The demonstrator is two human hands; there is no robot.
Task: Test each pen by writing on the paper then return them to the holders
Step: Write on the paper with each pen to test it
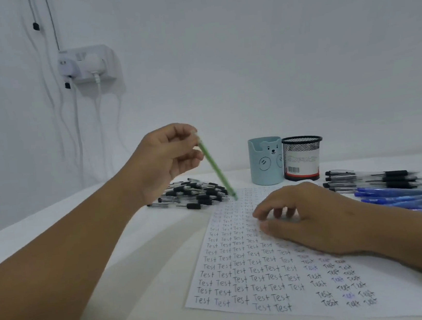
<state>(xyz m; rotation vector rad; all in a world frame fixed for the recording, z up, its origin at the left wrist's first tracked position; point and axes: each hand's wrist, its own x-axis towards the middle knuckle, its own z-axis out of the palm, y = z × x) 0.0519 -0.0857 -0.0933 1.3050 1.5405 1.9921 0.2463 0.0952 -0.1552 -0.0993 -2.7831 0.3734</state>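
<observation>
Left hand (164, 161) pinches a blurred green pen (215, 168); right hand (308, 218), fingers loosely spread, hides part of the paper (251, 270).

Left hand (165, 158) raised, fingers pinched; right hand (308, 218) rests palm-down.

A plain white wall (247, 56) fills the upper part of the view, evenly lit with a soft, cool light and no hard shadows. At its left side a white socket block (89, 64) is mounted, with white plugs in it. Thin white cables (78, 135) hang down from it toward the table's far left edge, and dark cables (51, 23) run upward above it. Below, a white table (136, 254) spans the view, its far edge meeting the wall.
</observation>
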